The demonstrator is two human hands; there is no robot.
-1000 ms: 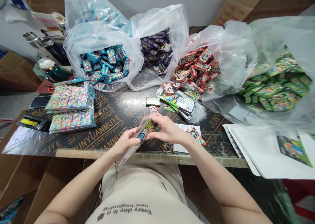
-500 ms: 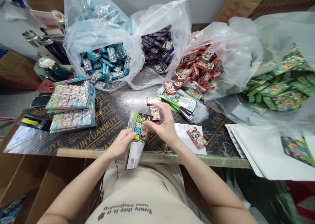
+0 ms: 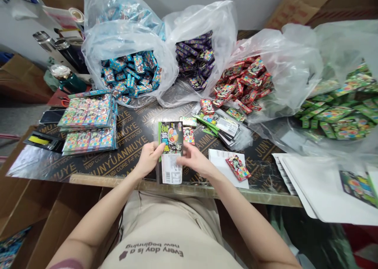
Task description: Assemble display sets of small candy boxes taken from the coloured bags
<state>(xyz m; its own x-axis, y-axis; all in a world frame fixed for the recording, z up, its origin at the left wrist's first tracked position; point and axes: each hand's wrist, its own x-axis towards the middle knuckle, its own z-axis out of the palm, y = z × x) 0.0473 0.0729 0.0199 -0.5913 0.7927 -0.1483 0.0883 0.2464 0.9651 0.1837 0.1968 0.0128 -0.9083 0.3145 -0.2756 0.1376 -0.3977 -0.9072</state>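
Note:
A flat printed plastic pouch [image 3: 171, 153], green and black above with a white label below, is held upright near the table's front edge. My left hand [image 3: 149, 158] pinches its left side, thumb on the front. At the right side, my right hand [image 3: 193, 158] closes on the pouch edge with thumb and fingers. Just behind it lie a red candy packet [image 3: 189, 136] and a green packet [image 3: 188, 121]. Right of my hands, another red packet [image 3: 238, 167] rests on a white card [image 3: 215, 158].
Plastic bags of blue packets [image 3: 130, 78], purple packets [image 3: 193, 60], red packets [image 3: 245, 84] and green packets [image 3: 339, 111] line the back. Filled pouches [image 3: 88, 123] are stacked at left. Flat pouches [image 3: 226, 125] lie mid-table. White sheets [image 3: 321, 186] overhang the front right.
The pouch has turned to face me more squarely and risen slightly. My right hand has come down from above it to its right edge. The view has shifted slightly.

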